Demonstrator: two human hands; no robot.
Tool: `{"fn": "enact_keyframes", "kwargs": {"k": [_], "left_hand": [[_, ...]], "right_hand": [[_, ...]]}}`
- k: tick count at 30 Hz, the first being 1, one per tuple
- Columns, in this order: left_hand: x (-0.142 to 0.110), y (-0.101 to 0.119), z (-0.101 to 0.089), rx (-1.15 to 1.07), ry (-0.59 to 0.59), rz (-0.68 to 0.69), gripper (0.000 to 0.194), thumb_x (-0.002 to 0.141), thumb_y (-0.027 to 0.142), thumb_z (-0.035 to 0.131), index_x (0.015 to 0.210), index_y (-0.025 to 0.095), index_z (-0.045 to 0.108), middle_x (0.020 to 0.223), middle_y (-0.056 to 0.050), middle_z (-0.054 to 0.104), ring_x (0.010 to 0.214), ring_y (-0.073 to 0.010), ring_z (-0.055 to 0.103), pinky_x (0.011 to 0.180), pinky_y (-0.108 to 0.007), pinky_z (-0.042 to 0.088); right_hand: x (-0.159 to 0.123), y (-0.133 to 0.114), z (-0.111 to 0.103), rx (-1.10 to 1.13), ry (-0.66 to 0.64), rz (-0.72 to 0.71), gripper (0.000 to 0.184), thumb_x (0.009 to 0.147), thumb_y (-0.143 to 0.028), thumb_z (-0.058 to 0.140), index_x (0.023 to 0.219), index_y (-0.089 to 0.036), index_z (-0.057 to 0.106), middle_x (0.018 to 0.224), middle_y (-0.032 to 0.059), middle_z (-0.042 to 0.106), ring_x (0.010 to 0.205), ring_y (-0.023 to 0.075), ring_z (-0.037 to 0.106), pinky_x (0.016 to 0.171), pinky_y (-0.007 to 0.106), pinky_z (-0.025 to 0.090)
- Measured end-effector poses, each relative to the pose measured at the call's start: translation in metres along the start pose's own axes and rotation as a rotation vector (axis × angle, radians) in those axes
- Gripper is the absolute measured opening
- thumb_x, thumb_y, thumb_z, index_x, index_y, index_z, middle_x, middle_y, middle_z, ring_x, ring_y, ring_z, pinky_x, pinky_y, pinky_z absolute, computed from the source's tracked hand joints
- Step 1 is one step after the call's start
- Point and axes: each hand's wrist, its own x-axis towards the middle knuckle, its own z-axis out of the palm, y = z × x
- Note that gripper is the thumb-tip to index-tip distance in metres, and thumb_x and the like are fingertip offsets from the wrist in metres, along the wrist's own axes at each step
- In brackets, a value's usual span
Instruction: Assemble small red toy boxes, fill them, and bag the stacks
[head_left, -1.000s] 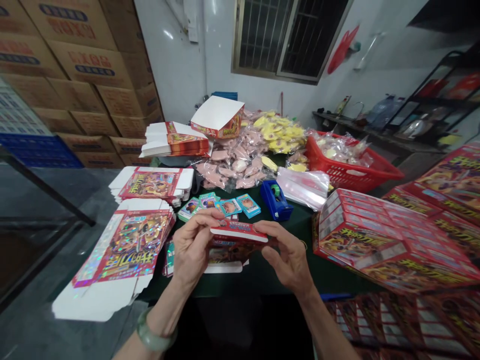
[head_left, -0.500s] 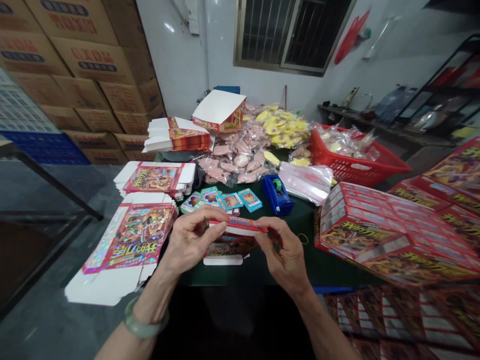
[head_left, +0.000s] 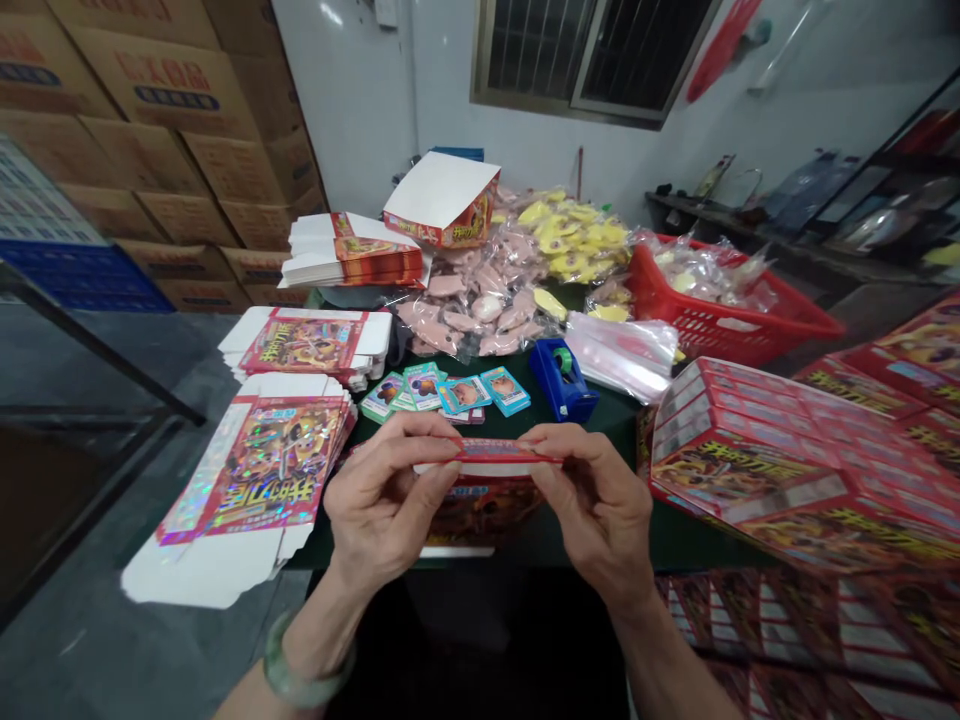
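A red printed cardboard box [head_left: 487, 510] stands in front of me at the table's near edge, its top flap edge raised. My left hand [head_left: 397, 495] pinches the left end of that flap between thumb and fingers. At the other end, my right hand [head_left: 592, 500] grips the same flap in a like pinch. Both hands partly cover the box's sides. Just beyond it lie blue and green picture cards [head_left: 450, 392] in small fanned piles. A blue tape dispenser [head_left: 562, 385] with green tape sits behind my right hand.
Flat printed box blanks [head_left: 277, 460] are stacked on the left, with more blanks [head_left: 307, 340] behind. Bagged pink pieces [head_left: 480, 310] and yellow pieces [head_left: 574, 235] are heaped at the back. Clear plastic bags [head_left: 622, 350], a red basket [head_left: 735, 310] and finished boxes [head_left: 787, 460] occupy the right.
My right hand has shifted slightly right and its fingers now lie along the flap. The left hand has come a little lower, and the box front shows more fully. The view has tilted slightly.
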Motion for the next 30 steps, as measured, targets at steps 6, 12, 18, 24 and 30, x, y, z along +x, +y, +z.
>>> {"fn": "enact_keyframes", "kwargs": {"k": [6,12,18,24,30], "left_hand": [[0.001,-0.029,-0.010,0.071,-0.067,0.001,0.011,0.076,0.010,0.062,0.084,0.017,0.065,0.088,-0.007,0.064,0.081,-0.0181,0.061,0.066,-0.031,0.050],[0.002,-0.019,-0.014,0.034,-0.119,-0.080,0.008,0.076,0.011,0.063,0.080,0.018,0.065,0.078,-0.004,0.064,0.071,-0.0149,0.060,0.061,-0.027,0.048],[-0.012,-0.019,-0.008,-0.221,-0.009,-0.271,0.006,0.076,0.014,0.063,0.078,0.019,0.065,0.082,-0.004,0.059,0.075,-0.0152,0.057,0.061,-0.027,0.049],[-0.015,-0.018,-0.015,-0.139,-0.056,-0.217,0.004,0.076,0.014,0.064,0.078,0.018,0.065,0.083,-0.006,0.060,0.073,-0.0153,0.057,0.053,-0.023,0.048],[-0.005,-0.008,-0.023,0.094,-0.196,-0.014,0.014,0.075,0.006,0.062,0.082,0.017,0.065,0.086,-0.006,0.063,0.072,-0.0144,0.061,0.059,-0.025,0.049]], "right_hand": [[0.009,0.023,0.005,-0.104,-0.035,-0.030,0.013,0.083,-0.013,0.053,0.093,-0.020,0.057,0.101,0.0068,0.060,0.090,0.0158,0.059,0.074,0.029,0.050],[0.012,0.016,-0.003,-0.191,-0.158,-0.070,0.008,0.083,-0.014,0.053,0.087,-0.019,0.057,0.093,0.0050,0.062,0.083,0.0140,0.061,0.067,0.025,0.050],[0.015,0.006,-0.005,-0.214,-0.173,-0.091,0.007,0.083,-0.014,0.052,0.086,-0.019,0.057,0.090,0.0038,0.063,0.082,0.0130,0.062,0.070,0.024,0.050],[0.020,-0.005,-0.012,-0.261,-0.311,-0.057,0.009,0.085,-0.018,0.050,0.080,-0.018,0.058,0.081,0.0027,0.065,0.069,0.0111,0.061,0.059,0.021,0.048],[0.012,0.001,-0.010,-0.341,-0.217,-0.254,0.010,0.085,-0.013,0.050,0.084,-0.020,0.057,0.087,0.0045,0.065,0.077,0.0121,0.063,0.065,0.023,0.051]]}}
